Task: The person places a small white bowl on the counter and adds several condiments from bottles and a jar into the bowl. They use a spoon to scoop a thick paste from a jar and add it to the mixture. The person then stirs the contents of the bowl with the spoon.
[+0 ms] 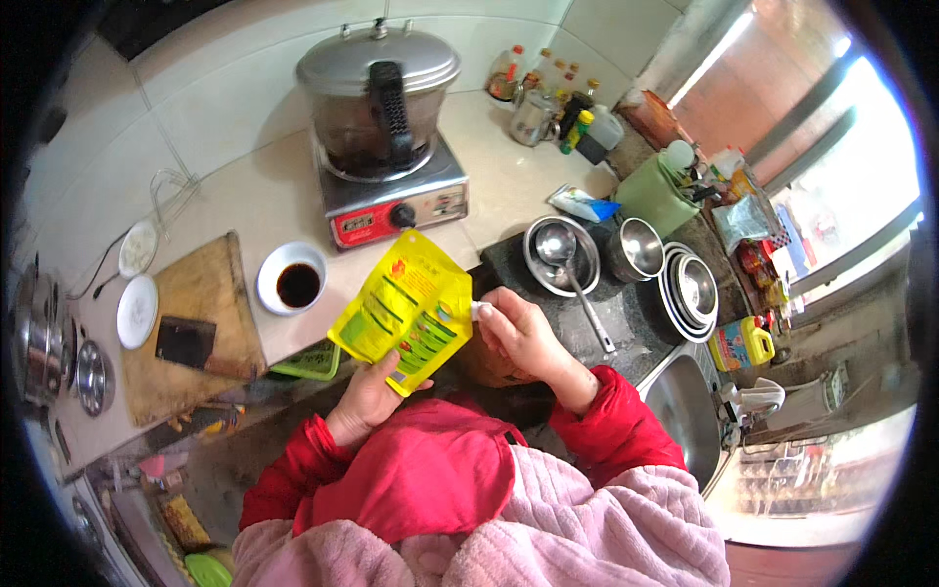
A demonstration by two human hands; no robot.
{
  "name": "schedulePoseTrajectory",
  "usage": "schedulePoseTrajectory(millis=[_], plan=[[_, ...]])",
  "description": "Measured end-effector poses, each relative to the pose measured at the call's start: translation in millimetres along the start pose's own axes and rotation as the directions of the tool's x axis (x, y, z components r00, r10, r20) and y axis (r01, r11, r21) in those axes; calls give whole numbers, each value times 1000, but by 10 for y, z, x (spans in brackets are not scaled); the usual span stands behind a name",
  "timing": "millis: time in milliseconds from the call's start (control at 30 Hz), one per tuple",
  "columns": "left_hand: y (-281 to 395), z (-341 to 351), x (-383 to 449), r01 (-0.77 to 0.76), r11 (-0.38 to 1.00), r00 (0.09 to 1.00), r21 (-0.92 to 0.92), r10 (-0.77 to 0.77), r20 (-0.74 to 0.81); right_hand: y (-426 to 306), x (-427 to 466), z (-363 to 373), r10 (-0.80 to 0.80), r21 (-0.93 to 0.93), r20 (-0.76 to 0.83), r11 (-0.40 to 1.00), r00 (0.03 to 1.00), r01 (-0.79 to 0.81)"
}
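A yellow spouted pouch (411,308) with printed writing is held in front of me, above the counter's front edge. My left hand (370,392) grips its lower corner, with the thumb on the printed face. At the white spout cap (480,310), the fingers of my right hand (524,334) are pinched closed. Whether the cap is loose from the spout cannot be made out. To the left of the pouch stands a white bowl (292,277) with dark liquid in it. Behind the pouch is a lidded glass pot (378,103) on a red-fronted burner (400,209).
A wooden cutting board (198,301) at left bears a dark flat object (185,342). Two small white dishes (137,312) lie beside it. On the right are a metal bowl with a ladle (556,246), nested basins (693,290) and a sink (678,418). Bottles (561,81) crowd the back corner.
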State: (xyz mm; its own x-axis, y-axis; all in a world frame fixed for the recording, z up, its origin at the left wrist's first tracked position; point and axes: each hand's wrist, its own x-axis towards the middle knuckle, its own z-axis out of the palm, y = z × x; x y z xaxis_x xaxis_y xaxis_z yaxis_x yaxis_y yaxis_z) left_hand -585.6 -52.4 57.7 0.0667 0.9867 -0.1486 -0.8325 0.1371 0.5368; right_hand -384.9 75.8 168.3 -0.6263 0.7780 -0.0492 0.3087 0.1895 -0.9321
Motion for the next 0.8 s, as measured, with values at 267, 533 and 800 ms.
schedulePoseTrajectory(millis=[267, 533, 800], plan=[[-39, 356, 1266, -132, 896, 976, 425, 43, 211, 142, 251, -1103, 192, 493, 30, 851, 981, -182], [62, 1086, 2543, -68, 869, 983, 491, -26, 183, -297, 1094, -2910, -72, 178, -485, 968, 871, 179], [-25, 763, 2941, 54, 811, 993, 583, 16, -115, 207, 2335, -5640, -527, -442, -781, 846, 336, 300]])
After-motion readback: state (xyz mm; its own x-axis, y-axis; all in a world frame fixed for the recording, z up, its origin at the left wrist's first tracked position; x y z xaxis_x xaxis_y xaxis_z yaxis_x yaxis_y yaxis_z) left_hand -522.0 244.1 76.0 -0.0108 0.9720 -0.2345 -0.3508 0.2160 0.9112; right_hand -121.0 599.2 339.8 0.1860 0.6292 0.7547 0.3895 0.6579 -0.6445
